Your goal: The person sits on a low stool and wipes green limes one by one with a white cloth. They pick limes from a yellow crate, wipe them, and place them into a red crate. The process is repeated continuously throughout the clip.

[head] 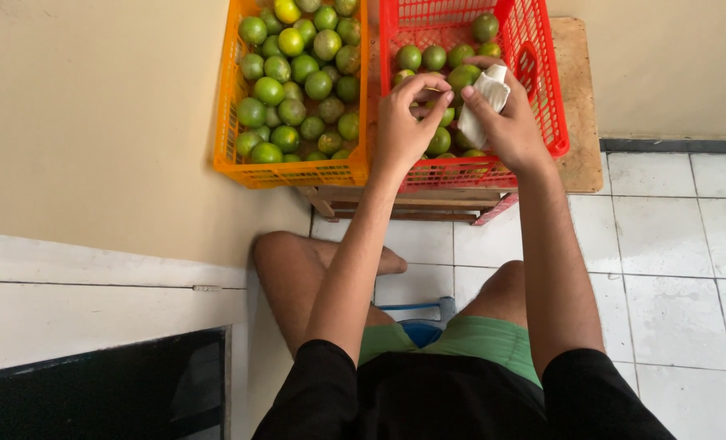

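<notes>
Green shorts (493, 338) and bare knees are showing closest, above the white floor tiles (664, 236). Both hands are working over the red basket (542, 90), which is standing on the wooden bench (579, 106). Over this basket, the left hand (403, 122) is pinching a green lime (464, 77) with closed fingertips. Beside it, the right hand (509, 122) is closing around a white cloth (483, 102), pressing it against the lime. Left of the red basket, an orange basket (289, 171) is holding many limes.

Red crate (555, 122) walls around hands (452, 114)
</notes>
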